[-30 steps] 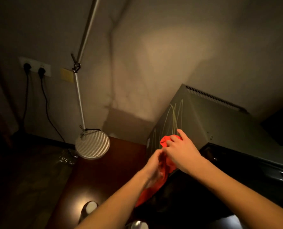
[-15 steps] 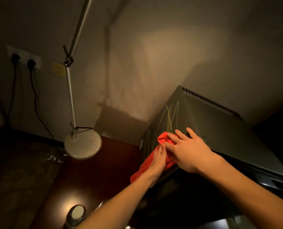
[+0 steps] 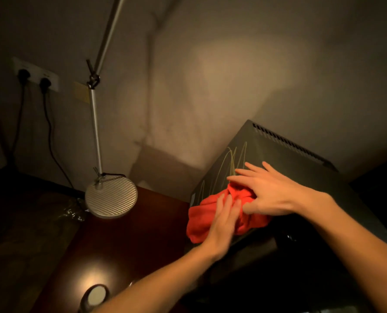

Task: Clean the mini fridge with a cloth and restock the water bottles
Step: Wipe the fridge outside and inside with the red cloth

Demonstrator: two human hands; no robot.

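The red cloth (image 3: 212, 216) lies bunched on the near-left corner of the mini fridge (image 3: 305, 175), draping over its left edge. The left hand (image 3: 224, 224) presses flat on the cloth, grip open with fingers straight. The right hand (image 3: 271, 190), at 2 o'clock from the left, rests on the cloth with fingers extended, gripping nothing. A lamp base (image 3: 111, 197) sits on the tabletop (image 3: 142, 233) at 9 o'clock from the cloth.

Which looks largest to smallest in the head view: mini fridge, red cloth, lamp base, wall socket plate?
1. mini fridge
2. red cloth
3. lamp base, close to the cloth, so that order is unsure
4. wall socket plate, farther from the camera
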